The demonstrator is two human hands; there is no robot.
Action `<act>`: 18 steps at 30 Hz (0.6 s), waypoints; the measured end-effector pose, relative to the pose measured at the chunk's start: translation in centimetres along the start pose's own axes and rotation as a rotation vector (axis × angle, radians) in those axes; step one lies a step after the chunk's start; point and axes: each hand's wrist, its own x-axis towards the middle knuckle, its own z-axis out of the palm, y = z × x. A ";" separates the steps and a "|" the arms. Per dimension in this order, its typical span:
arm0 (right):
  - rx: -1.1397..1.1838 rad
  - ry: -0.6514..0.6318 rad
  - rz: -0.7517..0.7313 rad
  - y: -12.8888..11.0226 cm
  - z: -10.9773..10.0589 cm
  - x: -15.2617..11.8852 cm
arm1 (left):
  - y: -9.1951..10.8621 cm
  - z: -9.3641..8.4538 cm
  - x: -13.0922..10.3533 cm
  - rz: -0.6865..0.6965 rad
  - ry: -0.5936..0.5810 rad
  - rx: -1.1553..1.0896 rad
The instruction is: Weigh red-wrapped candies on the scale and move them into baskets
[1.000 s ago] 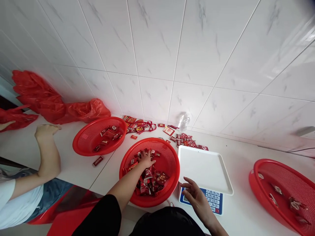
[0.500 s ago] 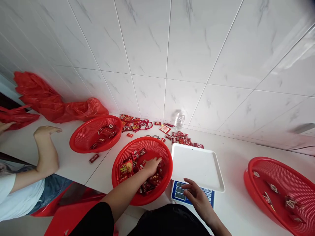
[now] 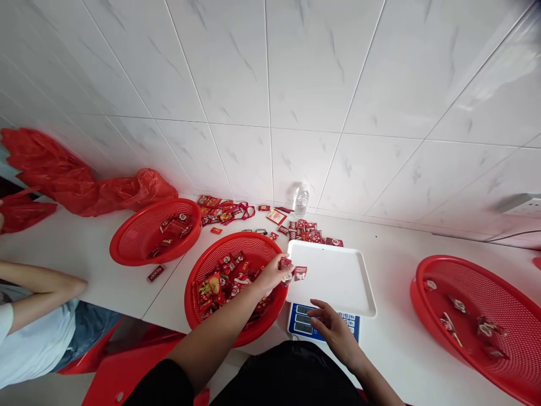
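Note:
My left hand (image 3: pixel 273 276) is closed on red wrapped candies (image 3: pixel 299 273) above the right rim of the middle red basket (image 3: pixel 192 270) and the left edge of a white tray (image 3: pixel 333 276). Many red packets (image 3: pixel 232 276) lie in that basket. The tray holds nothing and rests on a blue scale (image 3: pixel 302 324). Over the scale's keypad and displays, my right hand (image 3: pixel 332 327) hovers with its fingers apart and nothing in it.
Another red basket (image 3: pixel 127 242) with candies stands to the left, a third (image 3: pixel 426 299) at the right. Along the wall lie red packets (image 3: pixel 306 231) and a clear bottle (image 3: pixel 301 202). Red bags (image 3: pixel 63 175) and a person's arm (image 3: pixel 46 282) are at the left.
My left hand has risen out of the middle basket and moved right, now showing candies in it. My right hand stays over the scale. The other person's arm has lowered, and the view has shifted slightly.

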 end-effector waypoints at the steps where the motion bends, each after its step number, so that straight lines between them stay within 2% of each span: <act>1: -0.002 -0.001 0.002 -0.1 0.0 0.0 | 0.0 0.6 0.2 0.017 -0.018 -0.009; 3: -0.004 0.005 0.007 -0.2 -0.2 -0.1 | -0.2 0.9 0.8 0.056 -0.008 0.016; 5: -0.003 0.019 0.010 -0.1 -0.5 -0.3 | -0.7 0.1 1.6 0.115 0.093 0.105; 8: -0.010 0.037 0.021 0.2 -0.9 -0.6 | -2.1 -2.8 2.9 0.170 0.344 0.365; 9: -0.017 0.043 0.027 0.3 -1.0 -0.6 | -2.9 -4.0 3.3 0.154 0.408 0.502; 10: -0.027 0.050 0.033 0.4 -1.1 -0.7 | -3.8 -5.3 3.5 0.111 0.421 0.670; 12: -0.057 0.066 0.036 0.7 -1.3 -0.8 | -5.7 -7.3 3.7 -0.031 0.366 0.974; 14: -0.107 0.093 0.037 1.0 -1.6 -0.5 | -7.4 -8.6 3.4 -0.125 0.266 1.182; 18: -0.320 0.215 0.037 2.0 -2.9 1.6 | -9.1 -9.0 2.7 -0.121 0.141 1.352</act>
